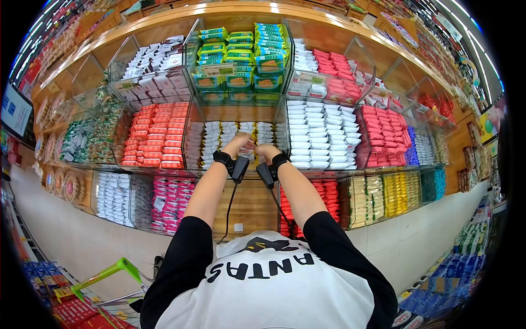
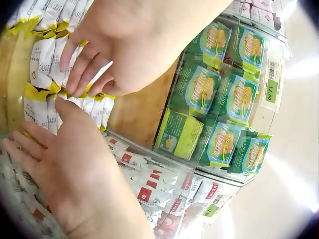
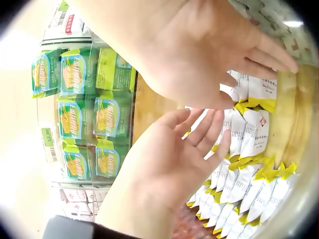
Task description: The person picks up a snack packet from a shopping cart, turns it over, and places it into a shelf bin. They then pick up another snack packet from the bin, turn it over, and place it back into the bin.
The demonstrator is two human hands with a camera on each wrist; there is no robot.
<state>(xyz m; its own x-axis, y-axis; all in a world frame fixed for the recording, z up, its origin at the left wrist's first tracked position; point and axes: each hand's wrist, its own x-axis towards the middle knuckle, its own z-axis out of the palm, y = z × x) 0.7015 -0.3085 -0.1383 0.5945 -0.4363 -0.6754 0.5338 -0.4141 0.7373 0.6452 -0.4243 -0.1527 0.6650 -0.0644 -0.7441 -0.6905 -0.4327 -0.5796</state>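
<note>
Both hands reach into the middle bin of small white packets with yellow ends point(image 3: 255, 132), which lie in rows. My left hand point(image 1: 239, 145) rests over the packets, palm toward its wrist camera; in the left wrist view its loosely extended fingers point(image 2: 82, 74) touch their tops. Close beside it, my right hand point(image 1: 267, 152) has its fingers spread at the near end of the same rows. In the right wrist view, some white packets sit right at the right hand's fingertips, partly hidden by them. No packet shows lifted in either hand.
Green biscuit packs point(image 1: 239, 66) fill the clear-walled bin above. Orange-red packets point(image 1: 155, 134) stand left, white packets point(image 1: 323, 134) right, behind clear dividers. Bare wood point(image 2: 130, 117) shows behind the rows. A shopping cart with a green handle point(image 1: 104, 274) stands at lower left.
</note>
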